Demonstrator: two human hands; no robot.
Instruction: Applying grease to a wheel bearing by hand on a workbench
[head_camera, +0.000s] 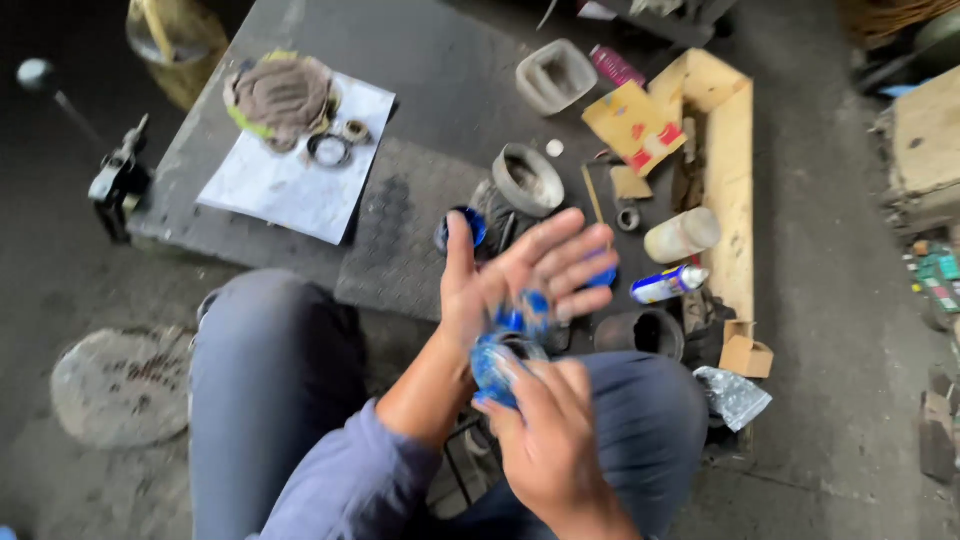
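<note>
My left hand (520, 275) is held palm up with fingers spread, and blue grease is smeared on the palm. My right hand (550, 435) grips a round metal bearing (500, 365) coated in blue grease and presses it against the heel of the left palm. Both hands hover above my knees in grey trousers. A small open tub of blue grease (462, 228) sits on the floor mat just beyond the left thumb.
A dark checker-plate mat (400, 90) carries a white sheet (295, 170) with a rag and rings, a grey metal ring (527, 178) and a grey tray (555, 75). To the right are a wooden frame (730, 170), a spray can (668, 284) and a cardboard box (745, 355).
</note>
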